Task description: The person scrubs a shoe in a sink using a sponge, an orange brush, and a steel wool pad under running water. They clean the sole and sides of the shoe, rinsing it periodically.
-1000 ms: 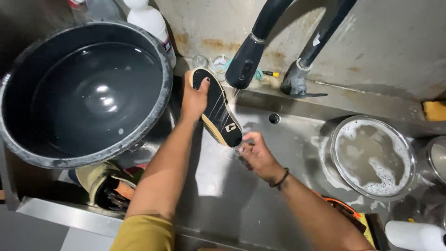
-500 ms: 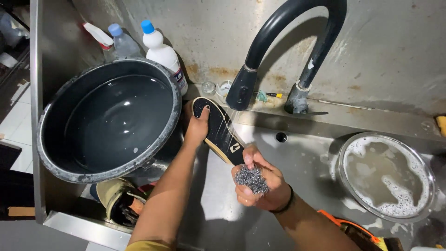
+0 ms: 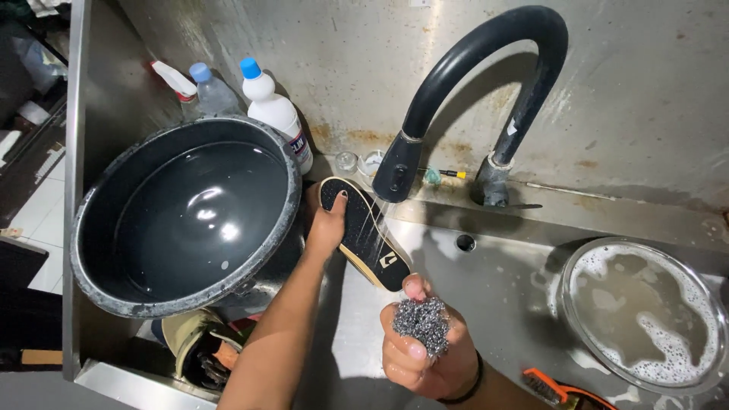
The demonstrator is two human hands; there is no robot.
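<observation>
Under the tap (image 3: 399, 171), left hand (image 3: 328, 224) grips the insole (image 3: 364, 235); right hand (image 3: 425, 349), fingers curled around steel wool (image 3: 421, 325), has pulled back from it.

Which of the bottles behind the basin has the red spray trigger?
The leftmost bottle, in the corner; the other two wear blue caps.

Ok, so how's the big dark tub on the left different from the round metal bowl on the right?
The dark tub is much larger and deeper than the metal bowl. The tub is black with a speckled grey rim, while the bowl is shiny steel. The tub holds clear, still water that reflects light; the bowl holds cloudy water with white suds. The tub is tilted toward the camera, the bowl sits flat. Both are round and hold water.
</observation>
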